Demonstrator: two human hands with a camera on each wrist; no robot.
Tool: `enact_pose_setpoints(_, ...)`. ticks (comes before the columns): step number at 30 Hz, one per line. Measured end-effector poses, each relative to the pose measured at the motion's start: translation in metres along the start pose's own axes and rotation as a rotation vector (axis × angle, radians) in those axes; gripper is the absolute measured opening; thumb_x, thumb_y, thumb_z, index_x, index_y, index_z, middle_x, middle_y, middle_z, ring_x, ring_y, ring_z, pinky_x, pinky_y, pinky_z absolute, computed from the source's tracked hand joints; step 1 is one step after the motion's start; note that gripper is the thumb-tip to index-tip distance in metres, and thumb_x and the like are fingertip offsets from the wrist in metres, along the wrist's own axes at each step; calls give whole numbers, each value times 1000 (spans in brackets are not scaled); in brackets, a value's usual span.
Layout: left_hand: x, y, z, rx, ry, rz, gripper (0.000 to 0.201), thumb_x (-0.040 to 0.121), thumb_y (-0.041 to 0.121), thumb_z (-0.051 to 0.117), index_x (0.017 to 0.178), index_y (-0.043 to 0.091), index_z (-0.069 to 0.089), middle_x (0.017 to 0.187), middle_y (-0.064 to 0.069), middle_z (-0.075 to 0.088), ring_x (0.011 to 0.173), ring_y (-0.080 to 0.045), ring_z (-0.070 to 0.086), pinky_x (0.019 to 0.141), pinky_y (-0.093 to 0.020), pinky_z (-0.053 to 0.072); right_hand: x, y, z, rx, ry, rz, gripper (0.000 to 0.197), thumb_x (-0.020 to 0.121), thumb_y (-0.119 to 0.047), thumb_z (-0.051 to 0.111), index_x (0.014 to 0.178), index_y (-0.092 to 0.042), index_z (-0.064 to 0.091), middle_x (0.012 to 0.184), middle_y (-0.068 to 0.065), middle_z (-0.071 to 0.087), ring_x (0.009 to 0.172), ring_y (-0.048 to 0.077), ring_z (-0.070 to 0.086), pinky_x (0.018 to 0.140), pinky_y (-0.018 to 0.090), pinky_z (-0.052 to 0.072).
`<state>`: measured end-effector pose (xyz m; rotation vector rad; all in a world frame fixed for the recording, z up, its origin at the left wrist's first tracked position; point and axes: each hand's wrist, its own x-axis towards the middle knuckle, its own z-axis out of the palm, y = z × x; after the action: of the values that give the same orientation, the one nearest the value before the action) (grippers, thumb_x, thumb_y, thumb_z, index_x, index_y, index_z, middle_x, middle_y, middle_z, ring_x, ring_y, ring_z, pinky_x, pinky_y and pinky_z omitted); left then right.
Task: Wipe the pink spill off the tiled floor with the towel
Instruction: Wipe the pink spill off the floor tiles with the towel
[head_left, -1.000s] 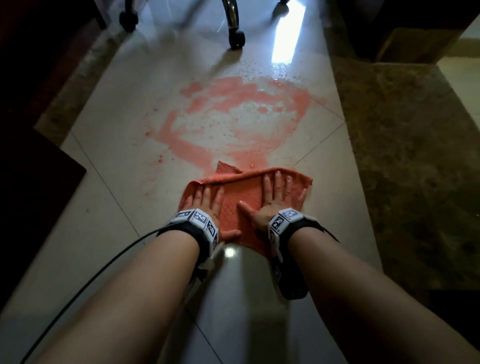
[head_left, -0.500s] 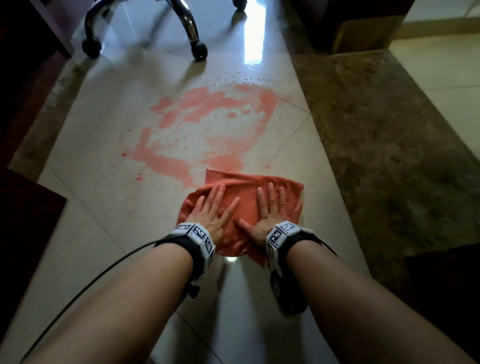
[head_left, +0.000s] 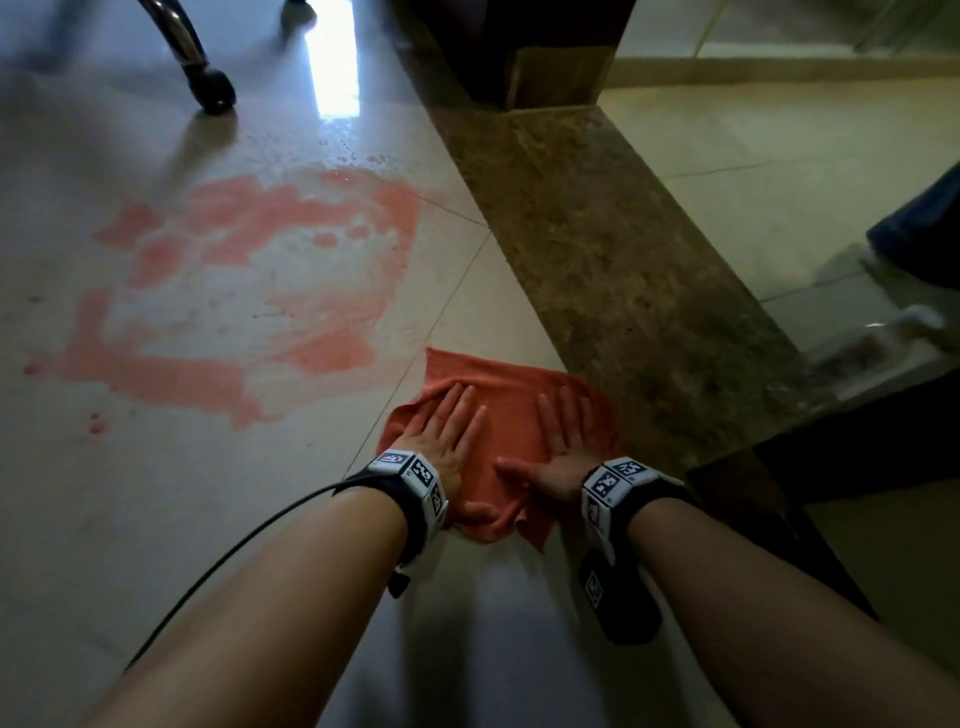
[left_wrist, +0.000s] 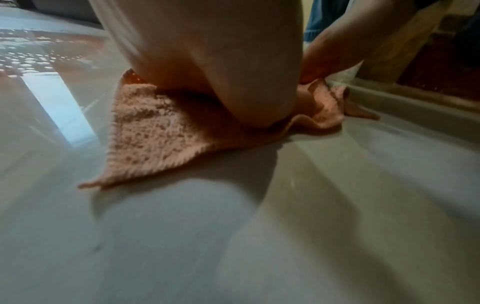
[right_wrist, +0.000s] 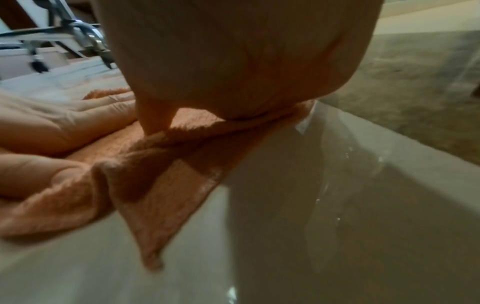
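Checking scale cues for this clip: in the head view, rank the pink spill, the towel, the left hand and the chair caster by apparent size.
1. pink spill
2. towel
3. left hand
4. chair caster

The caster lies farther from the camera, so its true size is unsure.

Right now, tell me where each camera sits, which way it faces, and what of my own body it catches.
Head: worn on the head, looking forward and down at the pink spill on the tiled floor; shows both forearms, left hand and right hand flat on the towel.
Left wrist: low by the floor, looking along the left hand; its palm fills the top.
Right wrist: low, looking along the right hand; palm above, left hand beside it.
Shared: all three show the towel.
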<state>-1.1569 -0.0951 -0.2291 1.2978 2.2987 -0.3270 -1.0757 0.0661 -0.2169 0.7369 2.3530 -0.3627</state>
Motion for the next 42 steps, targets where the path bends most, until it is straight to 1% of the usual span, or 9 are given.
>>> enact_pose_setpoints(8,-4,1,1,-64,11,-3,114,80,75,42,150,7,-18,153,-19,-30,143,-34,-25,118,-47,-13,-1,-24,-16,27,-19,236,121,67,-83,55,154,-27,-9,160,2,-22,146,26,-20,118,39,-9)
enact_pose_setpoints(11,-12,-1,1,-146,-6,-21,107,84,69,43,151,9,-16,154,-18,-28,144,-33,-22,119,-47,-6,-5,-39,-32,-70,-121,305,123,68,-81,57,153,-29,-16,158,4,-27,148,30,-14,118,42,1)
enact_pose_setpoints(15,-23,-16,13,-254,54,-55,102,87,65,42,151,10,-15,155,-18,-26,145,-32,-21,119,-46,-8,-11,-72,-34,-70,-154,343,126,69,-79,60,150,-27,-23,157,9,-30,147,37,-10,120,47,6)
enact_pose_setpoints(18,-26,-30,15,-248,71,-89,101,88,63,42,151,11,-16,155,-18,-27,145,-32,-21,119,-45,-10,-9,-89,-35,67,-135,288,120,75,-71,61,152,-24,-17,157,11,-29,146,38,-13,118,47,2)
enact_pose_setpoints(23,-23,-49,17,-198,64,-105,118,76,79,43,150,12,-21,153,-17,-30,144,-31,-23,117,-44,-14,10,-92,-22,24,-32,204,116,76,-80,47,152,-22,-19,157,10,-29,145,33,-22,115,53,-10)
enact_pose_setpoints(26,-22,-56,18,-201,84,-104,121,72,83,44,150,15,-20,154,-15,-29,144,-29,-24,115,-42,-16,17,-88,-9,16,29,166,115,74,-86,39,151,-25,-21,156,6,-33,144,29,-28,113,51,-16)
enact_pose_setpoints(29,-19,-71,17,-192,99,-123,119,73,83,41,149,18,-21,154,-13,-29,144,-28,-24,115,-39,-16,33,-86,-13,-14,59,89,115,70,-91,33,149,-30,-23,155,1,-35,143,24,-29,116,48,-14)
enact_pose_setpoints(38,-20,-136,6,-297,26,-392,116,75,83,37,147,19,-26,151,-14,-36,142,-28,-30,117,-40,-12,92,-161,-63,-165,92,-245,113,71,-90,35,149,-32,-23,154,-2,-37,143,19,-31,114,43,-19)
enact_pose_setpoints(42,-35,-156,12,-295,-36,-532,119,72,86,33,148,15,-26,150,-17,-37,142,-30,-29,117,-42,-11,103,-201,-62,-181,78,-386,113,71,-89,37,150,-33,-21,154,-2,-37,142,20,-33,113,44,-20)
